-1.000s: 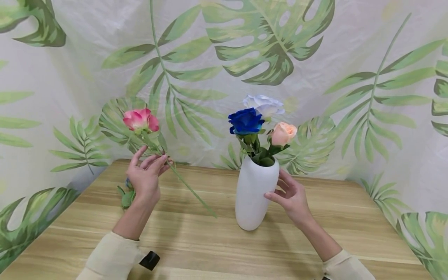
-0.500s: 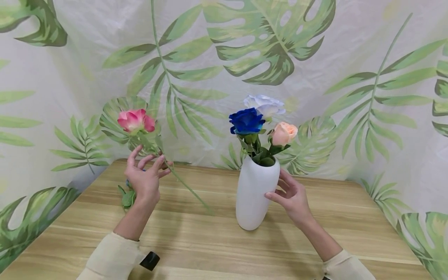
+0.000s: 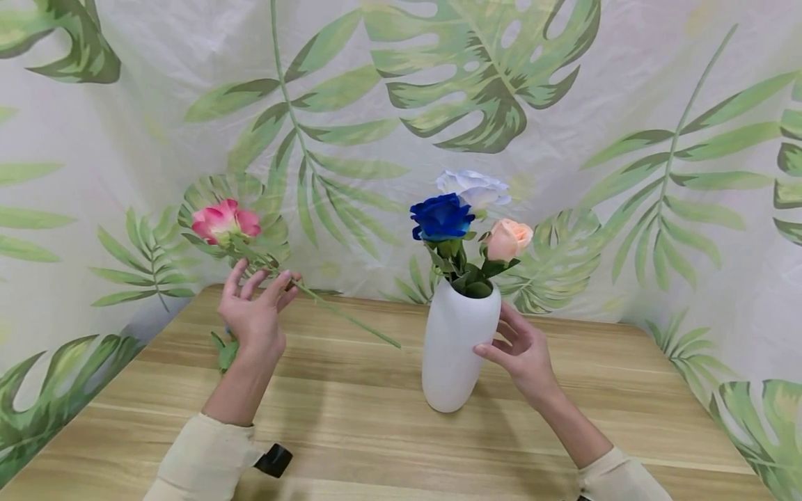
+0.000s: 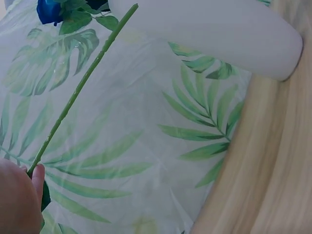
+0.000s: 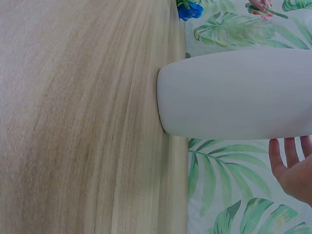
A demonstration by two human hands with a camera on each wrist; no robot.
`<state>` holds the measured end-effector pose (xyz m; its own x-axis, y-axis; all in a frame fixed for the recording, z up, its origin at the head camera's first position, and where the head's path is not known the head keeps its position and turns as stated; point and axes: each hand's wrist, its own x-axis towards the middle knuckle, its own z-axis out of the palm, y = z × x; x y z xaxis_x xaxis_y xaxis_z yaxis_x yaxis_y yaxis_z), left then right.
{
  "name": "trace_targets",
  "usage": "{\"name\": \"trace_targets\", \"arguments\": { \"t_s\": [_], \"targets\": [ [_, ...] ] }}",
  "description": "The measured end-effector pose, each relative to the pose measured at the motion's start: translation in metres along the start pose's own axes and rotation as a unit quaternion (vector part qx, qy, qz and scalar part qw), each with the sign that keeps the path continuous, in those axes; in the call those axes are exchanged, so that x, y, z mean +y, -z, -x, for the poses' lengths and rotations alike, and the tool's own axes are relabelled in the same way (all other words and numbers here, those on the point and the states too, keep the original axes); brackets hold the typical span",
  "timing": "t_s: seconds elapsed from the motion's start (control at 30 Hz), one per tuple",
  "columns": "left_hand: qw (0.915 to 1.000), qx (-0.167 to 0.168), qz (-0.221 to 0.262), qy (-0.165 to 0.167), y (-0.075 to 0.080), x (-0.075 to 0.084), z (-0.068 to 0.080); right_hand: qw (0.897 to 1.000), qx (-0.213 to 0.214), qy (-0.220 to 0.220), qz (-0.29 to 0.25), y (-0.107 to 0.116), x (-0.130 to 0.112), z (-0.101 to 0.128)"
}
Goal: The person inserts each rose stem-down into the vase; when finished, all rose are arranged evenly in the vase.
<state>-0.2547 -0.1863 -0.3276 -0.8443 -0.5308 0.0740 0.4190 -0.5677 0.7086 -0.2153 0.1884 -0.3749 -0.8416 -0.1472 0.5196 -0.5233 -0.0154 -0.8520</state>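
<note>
At far left our left hand [image 3: 253,316] pinches the green stem of a pink rose [image 3: 221,221], held in the air above the wooden table [image 3: 351,431], bloom up-left, stem end slanting toward the white vase [image 3: 456,348]. The vase stands mid-table holding blue [image 3: 441,217], white [image 3: 473,186] and peach [image 3: 507,239] roses. Our right hand [image 3: 523,351], fingers relaxed and spread, rests against its right side.

pink rose [image 3: 224,221] | blue rose [image 3: 441,216] | peach rose [image 3: 507,239] | white vase [image 3: 455,348] | leaf-print backdrop [image 3: 476,83]
</note>
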Motion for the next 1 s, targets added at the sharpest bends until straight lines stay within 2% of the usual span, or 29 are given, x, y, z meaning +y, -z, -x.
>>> {"name": "trace_targets", "arguments": {
  "t_s": [0.33,0.63,0.8,1.0],
  "targets": [
    [0.9993,-0.011,0.034,0.013,-0.015,0.006,0.008,1.0,0.003,0.001,-0.002,0.0,0.0,0.0],
    [0.9982,0.007,0.054,-0.024,-0.024,0.007,0.01,1.0,0.005,-0.002,-0.003,-0.001,0.0,0.001],
    [0.9968,0.009,0.073,-0.031,-0.026,0.007,0.011,1.0,0.004,-0.001,-0.002,0.0,0.0,0.001],
    [0.9973,0.01,0.054,-0.048,-0.028,0.007,0.015,1.0,0.002,0.005,-0.007,-0.001,0.001,0.0]
  ]
}}
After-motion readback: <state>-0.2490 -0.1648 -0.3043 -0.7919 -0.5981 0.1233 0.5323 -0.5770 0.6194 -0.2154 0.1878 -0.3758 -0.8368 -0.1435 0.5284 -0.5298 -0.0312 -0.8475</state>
